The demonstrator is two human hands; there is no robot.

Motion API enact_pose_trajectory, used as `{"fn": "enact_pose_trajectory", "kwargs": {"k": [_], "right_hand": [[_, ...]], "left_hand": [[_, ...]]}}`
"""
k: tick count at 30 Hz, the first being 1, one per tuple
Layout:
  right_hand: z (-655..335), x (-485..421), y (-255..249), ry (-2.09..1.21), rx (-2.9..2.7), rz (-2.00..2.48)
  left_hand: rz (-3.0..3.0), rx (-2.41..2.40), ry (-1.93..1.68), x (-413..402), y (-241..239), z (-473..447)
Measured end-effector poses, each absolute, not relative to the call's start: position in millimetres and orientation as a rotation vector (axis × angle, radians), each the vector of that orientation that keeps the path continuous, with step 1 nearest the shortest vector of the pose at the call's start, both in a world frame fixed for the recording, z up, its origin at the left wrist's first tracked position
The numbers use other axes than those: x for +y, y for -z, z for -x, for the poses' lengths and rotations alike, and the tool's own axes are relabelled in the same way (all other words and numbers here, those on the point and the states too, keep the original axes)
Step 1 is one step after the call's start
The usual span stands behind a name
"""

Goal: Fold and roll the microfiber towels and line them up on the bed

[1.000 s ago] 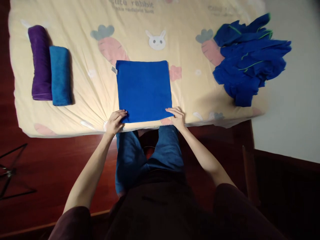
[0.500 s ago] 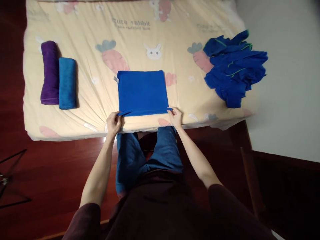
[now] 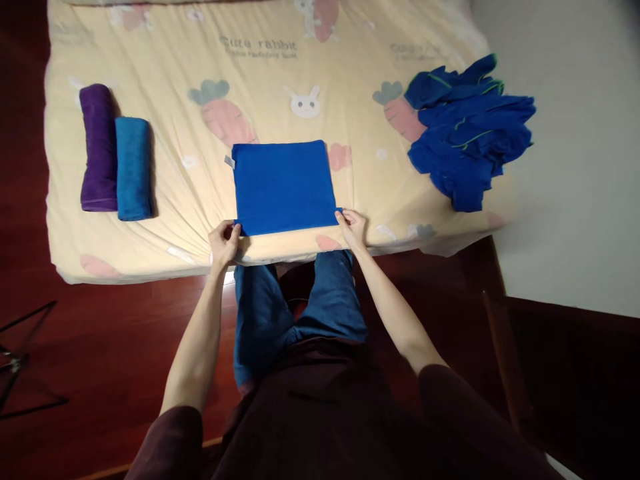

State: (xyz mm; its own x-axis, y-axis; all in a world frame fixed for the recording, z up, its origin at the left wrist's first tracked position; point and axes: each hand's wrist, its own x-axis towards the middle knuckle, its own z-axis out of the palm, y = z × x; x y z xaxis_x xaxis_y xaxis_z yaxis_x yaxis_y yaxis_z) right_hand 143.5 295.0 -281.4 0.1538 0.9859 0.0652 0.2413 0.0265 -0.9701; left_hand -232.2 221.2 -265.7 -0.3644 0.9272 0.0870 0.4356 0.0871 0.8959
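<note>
Our left hand [image 3: 224, 243] pinches, thumb against fingers, the near left corner of a flat, rectangular bright-blue fabric cloth [image 3: 284, 187]; our right hand [image 3: 353, 229] pinches the near right corner likewise. The cloth lies between our hands and stretches away beyond them on a bed with a pale-yellow, carrot-and-rabbit-print cover [image 3: 345, 80]. Farther out, to our left, we see a teal fabric roll [image 3: 133, 169] beside a longer purple fabric roll [image 3: 98, 150]; to our right, a crumpled heap of green-edged blue cloth [image 3: 473, 133].

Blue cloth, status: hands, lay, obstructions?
Left hand, right hand: pinching near corners. Blue cloth: lying on bedsheet. Rolled cloths left, crumpled pile right, neither touching it.
</note>
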Motion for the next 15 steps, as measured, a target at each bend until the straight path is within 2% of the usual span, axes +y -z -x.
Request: {"fn": "enact_pose_trajectory", "kwargs": {"k": [15], "right_hand": [[-130.1, 292.7, 292.4, -0.743, -1.237, 1.5]], "left_hand": [[-1.402, 1.992, -1.29, 221.3, 269.0, 229.2]]}}
